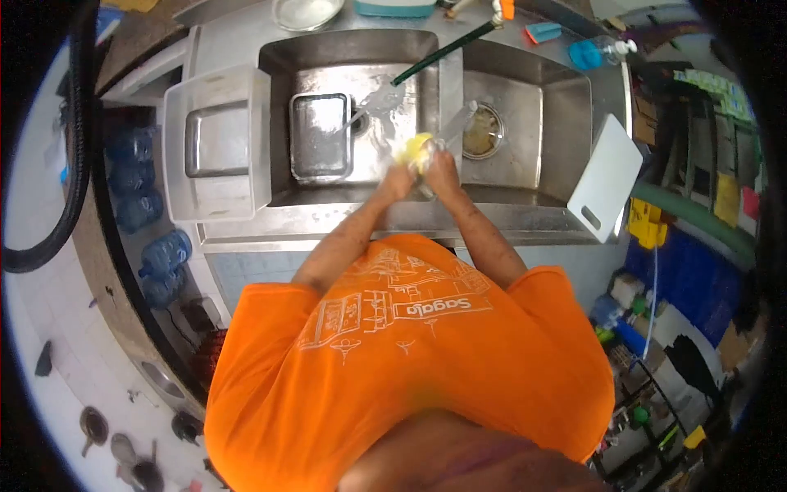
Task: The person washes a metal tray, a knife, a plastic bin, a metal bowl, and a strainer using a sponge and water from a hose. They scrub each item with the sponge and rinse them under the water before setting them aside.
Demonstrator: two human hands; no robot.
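Note:
Both my hands are together over the divider between the two sink basins, blurred by motion. A yellow sponge (pixel 419 148) with white foam shows between them. The fingers of my right hand (pixel 443 170) close at the sponge's right side. My left hand (pixel 398 178) is closed just below and left of it; I cannot make out what it grips. A pale, blade-like thing (pixel 457 123) slants up and right from my hands over the right basin. Left of my hands, a rectangular metal tray (pixel 320 138) lies in the left basin. Water runs from a green hose (pixel 443 56) into that basin.
A clear plastic tub (pixel 261 148) with a metal tray inside stands left of the sink. At the right edge leans a white cutting board (pixel 605 179). A drain strainer (pixel 482 131) holds scraps. Behind are a metal bowl (pixel 307 11) and a blue soap bottle (pixel 586 54).

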